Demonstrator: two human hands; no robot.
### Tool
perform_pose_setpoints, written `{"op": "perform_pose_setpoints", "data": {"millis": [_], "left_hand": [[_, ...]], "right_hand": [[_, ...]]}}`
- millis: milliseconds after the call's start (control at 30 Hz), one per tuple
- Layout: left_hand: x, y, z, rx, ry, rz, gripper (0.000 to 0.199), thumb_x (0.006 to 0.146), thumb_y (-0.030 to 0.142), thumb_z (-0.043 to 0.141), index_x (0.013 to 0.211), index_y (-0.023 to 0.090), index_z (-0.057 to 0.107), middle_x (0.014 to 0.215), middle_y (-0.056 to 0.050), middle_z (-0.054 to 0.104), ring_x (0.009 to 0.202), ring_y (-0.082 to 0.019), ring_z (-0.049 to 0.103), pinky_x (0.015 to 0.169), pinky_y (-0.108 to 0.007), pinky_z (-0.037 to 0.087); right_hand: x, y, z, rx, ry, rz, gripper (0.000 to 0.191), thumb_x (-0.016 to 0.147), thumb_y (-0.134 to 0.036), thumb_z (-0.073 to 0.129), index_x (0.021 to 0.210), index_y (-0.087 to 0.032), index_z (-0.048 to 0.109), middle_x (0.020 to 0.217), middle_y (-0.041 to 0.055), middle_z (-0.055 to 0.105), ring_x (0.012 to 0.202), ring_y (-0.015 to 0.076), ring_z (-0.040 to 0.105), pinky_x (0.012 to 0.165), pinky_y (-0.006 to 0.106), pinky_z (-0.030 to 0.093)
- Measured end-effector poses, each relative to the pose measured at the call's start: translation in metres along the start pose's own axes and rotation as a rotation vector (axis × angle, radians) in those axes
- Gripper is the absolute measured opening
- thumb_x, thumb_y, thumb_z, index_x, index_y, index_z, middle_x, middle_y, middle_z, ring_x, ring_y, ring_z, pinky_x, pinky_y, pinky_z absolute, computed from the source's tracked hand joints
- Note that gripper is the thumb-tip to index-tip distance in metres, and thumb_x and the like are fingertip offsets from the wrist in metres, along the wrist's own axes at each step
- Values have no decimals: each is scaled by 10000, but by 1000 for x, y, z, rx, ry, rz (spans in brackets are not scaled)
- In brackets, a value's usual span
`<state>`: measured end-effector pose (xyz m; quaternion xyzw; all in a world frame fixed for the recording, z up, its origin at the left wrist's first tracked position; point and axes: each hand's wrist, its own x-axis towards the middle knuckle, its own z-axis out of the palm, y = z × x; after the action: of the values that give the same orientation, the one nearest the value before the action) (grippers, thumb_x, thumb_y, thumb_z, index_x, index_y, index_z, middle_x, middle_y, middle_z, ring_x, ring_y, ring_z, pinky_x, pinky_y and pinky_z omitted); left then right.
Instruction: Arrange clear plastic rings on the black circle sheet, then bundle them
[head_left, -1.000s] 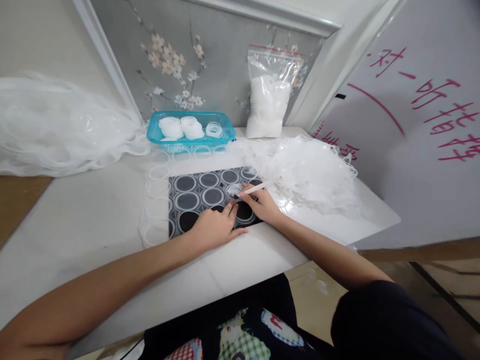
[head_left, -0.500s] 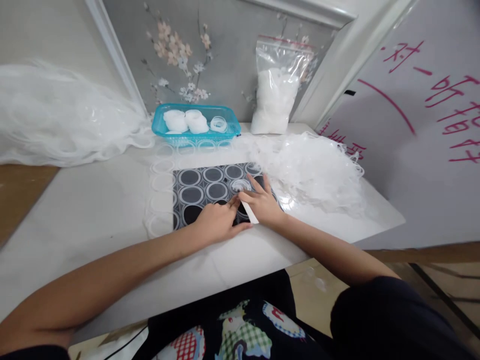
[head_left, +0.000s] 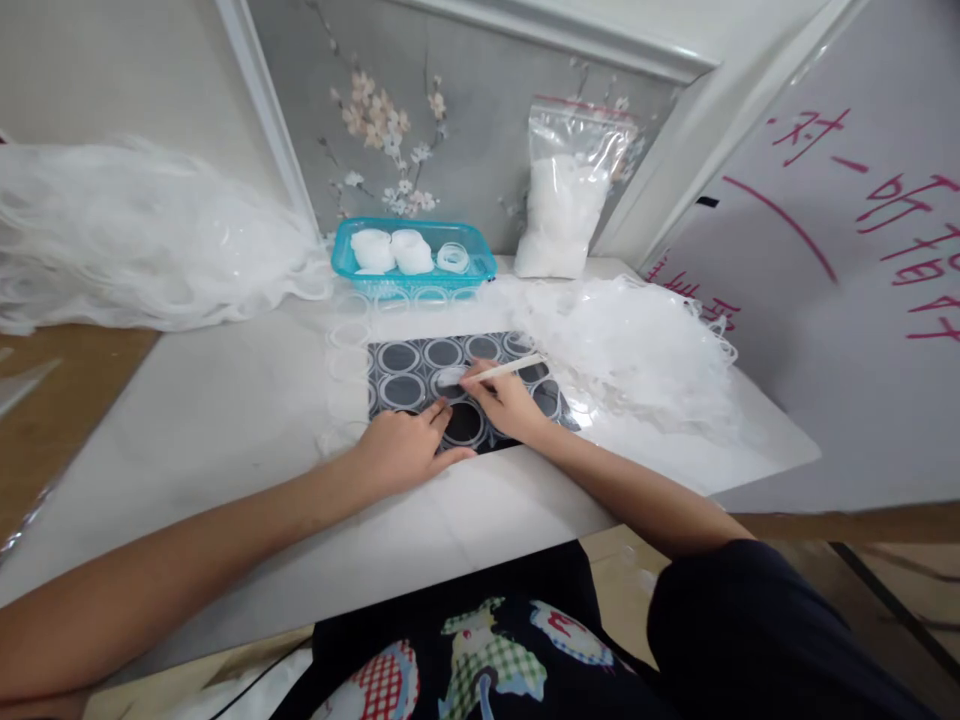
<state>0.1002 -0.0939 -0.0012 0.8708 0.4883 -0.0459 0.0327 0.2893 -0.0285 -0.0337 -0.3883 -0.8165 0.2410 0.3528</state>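
A dark sheet [head_left: 559, 437] lies on the white table, covered by a clear film with rows of pale rings [head_left: 399, 390]. My left hand [head_left: 401, 452] rests flat at its front left part, fingers stretched out and thumb apart, holding nothing. My right hand [head_left: 511, 408] is closed around a slim white stick [head_left: 514, 367] that slants up to the right. Beside its fingertips, over one ring, shows a whitish round piece [head_left: 452, 378]; whether the fingers touch it I cannot tell.
Behind the sheet stands a blue plastic tray [head_left: 412, 277] with stacks of white rings. A zip bag [head_left: 566, 190] of white pieces leans at the wall. Heaps of clear ringed film lie left [head_left: 150, 240] and right [head_left: 630, 350]. A whiteboard [head_left: 825, 400] stands at right.
My hands have moved apart; the left has shifted left. The white stick, which pointed toward me between the hands, now slants up and right in my right hand. The view has shifted slightly.
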Motion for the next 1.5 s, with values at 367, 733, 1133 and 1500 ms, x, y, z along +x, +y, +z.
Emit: {"op": "perform_pose_setpoints", "data": {"millis": [367, 733, 1133, 1500], "left_hand": [[-10, -2, 10, -2, -23, 0, 752, 934, 633, 316, 1491, 127, 323, 1494, -156, 378, 947, -355, 677, 682, -435, 543], [-6, -7, 3, -179, -32, -36, 793, 858, 723, 388, 1431, 177, 444, 1421, -132, 500, 963, -340, 680, 741, -423, 534], [-29, -10, -7, -91, -39, -116, 805, 879, 711, 341, 1490, 187, 343, 1458, -192, 442, 983, -372, 664, 717, -421, 523], [-48, -17, 8, 3, -101, -176, 834, 910, 694, 246, 1456, 80, 390, 1424, -254, 453, 848, -357, 685, 630, -416, 510]], "right_hand": [[-6, 2, 8, 145, -12, 125, 288, 937, -425, 470, 836, -226, 652, 786, 21, 696, 881, 222, 685, 1064, 456, 404], [10, 0, -2, -619, -117, -141, 230, 906, -145, 472, 1035, -208, 650, 1060, 78, 725, 1315, 323, 441, 1143, 623, 129], [46, -28, 24, -201, 8, -54, 273, 967, -274, 383, 924, -199, 642, 929, 84, 687, 991, 238, 597, 924, 393, 439], [17, -25, 49, 236, -127, -16, 286, 956, -386, 459, 835, -218, 656, 900, 46, 697, 950, 215, 643, 908, 372, 484]]}}
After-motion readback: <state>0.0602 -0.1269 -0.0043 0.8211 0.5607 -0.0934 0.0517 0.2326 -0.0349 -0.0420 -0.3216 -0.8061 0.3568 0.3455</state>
